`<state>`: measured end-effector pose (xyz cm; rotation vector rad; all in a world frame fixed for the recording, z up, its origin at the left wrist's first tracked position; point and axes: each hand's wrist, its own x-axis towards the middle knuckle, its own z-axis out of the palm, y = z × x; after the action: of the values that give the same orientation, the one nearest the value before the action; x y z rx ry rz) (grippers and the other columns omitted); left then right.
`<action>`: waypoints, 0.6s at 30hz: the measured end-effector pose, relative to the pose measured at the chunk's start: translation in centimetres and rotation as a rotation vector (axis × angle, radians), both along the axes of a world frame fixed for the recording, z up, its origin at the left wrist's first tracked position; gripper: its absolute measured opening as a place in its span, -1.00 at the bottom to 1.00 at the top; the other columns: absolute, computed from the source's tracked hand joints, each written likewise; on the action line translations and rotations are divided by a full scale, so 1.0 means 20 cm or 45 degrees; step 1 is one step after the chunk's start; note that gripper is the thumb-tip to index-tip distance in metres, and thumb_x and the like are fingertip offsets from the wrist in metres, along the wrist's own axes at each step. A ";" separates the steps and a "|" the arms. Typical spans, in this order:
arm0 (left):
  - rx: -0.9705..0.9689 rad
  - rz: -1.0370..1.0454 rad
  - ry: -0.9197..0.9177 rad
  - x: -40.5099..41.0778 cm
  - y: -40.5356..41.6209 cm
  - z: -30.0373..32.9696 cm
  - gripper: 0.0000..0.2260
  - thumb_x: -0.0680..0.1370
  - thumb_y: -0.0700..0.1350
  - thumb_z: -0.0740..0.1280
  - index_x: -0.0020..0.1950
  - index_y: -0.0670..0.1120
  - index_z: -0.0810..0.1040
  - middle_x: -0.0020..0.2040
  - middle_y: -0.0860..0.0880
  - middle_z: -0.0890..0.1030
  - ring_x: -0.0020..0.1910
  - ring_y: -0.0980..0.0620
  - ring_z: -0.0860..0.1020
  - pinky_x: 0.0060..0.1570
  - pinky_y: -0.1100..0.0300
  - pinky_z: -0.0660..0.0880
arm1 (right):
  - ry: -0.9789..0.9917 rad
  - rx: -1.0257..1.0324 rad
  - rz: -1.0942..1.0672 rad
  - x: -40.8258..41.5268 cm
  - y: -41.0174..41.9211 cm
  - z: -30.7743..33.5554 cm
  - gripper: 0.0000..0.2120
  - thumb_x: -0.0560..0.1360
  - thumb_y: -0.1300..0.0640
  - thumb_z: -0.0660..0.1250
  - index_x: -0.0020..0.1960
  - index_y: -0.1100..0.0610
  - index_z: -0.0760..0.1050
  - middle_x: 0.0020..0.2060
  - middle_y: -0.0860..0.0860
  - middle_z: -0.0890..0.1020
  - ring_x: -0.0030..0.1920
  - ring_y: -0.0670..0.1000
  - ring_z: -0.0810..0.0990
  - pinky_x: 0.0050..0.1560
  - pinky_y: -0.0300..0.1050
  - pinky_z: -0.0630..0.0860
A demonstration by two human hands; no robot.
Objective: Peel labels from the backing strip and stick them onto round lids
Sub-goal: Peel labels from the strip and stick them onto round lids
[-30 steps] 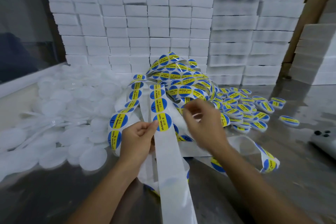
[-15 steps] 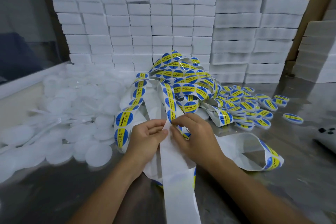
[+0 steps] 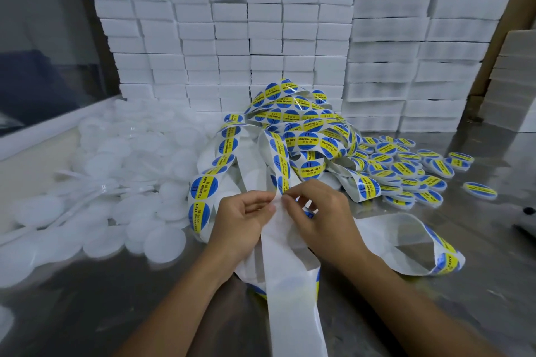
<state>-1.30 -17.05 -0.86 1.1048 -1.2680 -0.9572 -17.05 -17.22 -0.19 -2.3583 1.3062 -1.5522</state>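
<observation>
Hands meet on a white backing strip: left hand pinches it taut, right hand picks at a label edge.

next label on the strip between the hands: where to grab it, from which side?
Likely its near lower edge, where the backing strip bends between the left hand and right hand. Come from the right with a fingertip pinch: the label lies flat, so only a lifted edge offers grip.
</observation>
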 end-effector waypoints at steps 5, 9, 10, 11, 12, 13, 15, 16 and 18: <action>-0.043 0.066 -0.054 0.00 0.00 0.01 -0.69 0.48 -0.31 0.43 -0.21 0.14 0.64 -0.25 0.18 0.70 -0.20 0.23 0.66 -0.25 0.44 0.51 | -0.664 0.448 -0.065 -0.03 -0.05 0.02 -0.86 0.48 0.24 0.40 -0.24 0.11 0.61 -0.37 -0.12 0.63 -0.37 -0.15 0.53 -0.31 -0.35 0.45; -0.053 0.155 -0.139 0.00 0.00 0.00 -0.76 0.47 -0.29 0.42 -0.16 0.07 0.57 -0.26 0.11 0.69 -0.28 0.18 0.65 -0.35 0.38 0.50 | -1.413 0.881 0.029 -0.11 -0.07 0.08 -0.87 0.49 0.23 0.41 -0.24 0.16 0.63 -0.41 -0.02 0.63 -0.44 -0.12 0.54 -0.36 -0.29 0.53; -0.061 0.187 -0.167 0.00 0.00 0.00 -0.78 0.46 -0.27 0.43 -0.18 0.06 0.55 -0.25 0.09 0.68 -0.28 0.17 0.65 -0.34 0.36 0.51 | -1.533 0.920 0.063 -0.12 -0.07 0.09 -0.90 0.51 0.23 0.41 -0.19 0.17 0.63 -0.38 -0.01 0.67 -0.40 -0.11 0.61 -0.34 -0.30 0.57; -0.083 0.215 -0.205 0.00 0.00 -0.01 -0.79 0.45 -0.26 0.45 -0.20 0.05 0.54 -0.25 0.09 0.67 -0.27 0.17 0.64 -0.31 0.33 0.53 | -1.613 0.941 0.112 -0.13 -0.07 0.09 -0.93 0.52 0.23 0.41 -0.14 0.18 0.63 -0.32 0.02 0.71 -0.33 -0.09 0.67 -0.30 -0.29 0.60; -0.113 0.233 -0.254 0.00 0.00 -0.01 -0.80 0.45 -0.24 0.46 -0.23 0.04 0.55 -0.25 0.11 0.66 -0.26 0.17 0.64 -0.27 0.31 0.54 | -1.666 0.956 0.184 -0.13 -0.06 0.10 -0.95 0.52 0.24 0.41 -0.10 0.20 0.63 -0.27 0.05 0.72 -0.26 -0.06 0.71 -0.25 -0.28 0.62; -0.140 0.243 -0.312 -0.01 0.00 -0.02 -0.81 0.44 -0.22 0.48 -0.25 0.03 0.55 -0.27 0.12 0.65 -0.28 0.18 0.63 -0.25 0.29 0.55 | -1.703 0.973 0.271 -0.12 -0.06 0.10 -0.96 0.51 0.25 0.41 -0.07 0.22 0.64 -0.23 0.08 0.73 -0.21 -0.02 0.72 -0.22 -0.26 0.63; -0.178 0.252 -0.435 -0.02 0.00 -0.04 -0.82 0.43 -0.17 0.50 -0.26 0.03 0.55 -0.32 0.14 0.63 -0.37 0.19 0.61 -0.31 0.34 0.52 | -1.740 1.031 0.463 -0.08 -0.05 0.10 -0.92 0.44 0.25 0.45 -0.07 0.23 0.65 -0.20 0.11 0.72 -0.16 0.01 0.72 -0.17 -0.21 0.64; -0.202 0.260 -0.489 -0.02 0.01 -0.04 -0.81 0.43 -0.14 0.51 -0.28 0.04 0.54 -0.36 0.13 0.61 -0.41 0.20 0.58 -0.35 0.40 0.47 | -1.736 1.071 0.556 -0.05 -0.04 0.09 -0.90 0.38 0.23 0.48 -0.10 0.21 0.66 -0.19 0.10 0.72 -0.14 0.01 0.72 -0.13 -0.17 0.65; -0.282 0.278 -0.619 -0.03 0.01 -0.04 -0.78 0.43 -0.11 0.52 -0.32 0.04 0.51 -0.45 0.12 0.55 -0.45 0.21 0.52 -0.39 0.45 0.40 | -1.668 1.156 0.683 0.01 -0.02 0.07 -0.89 0.31 0.19 0.51 -0.16 0.15 0.70 -0.16 0.07 0.71 -0.08 -0.02 0.71 -0.04 -0.09 0.64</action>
<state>-1.91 -16.80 -1.69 1.3118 -1.5586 -0.3798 -16.94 -17.71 1.26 -0.6956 0.6552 -1.3487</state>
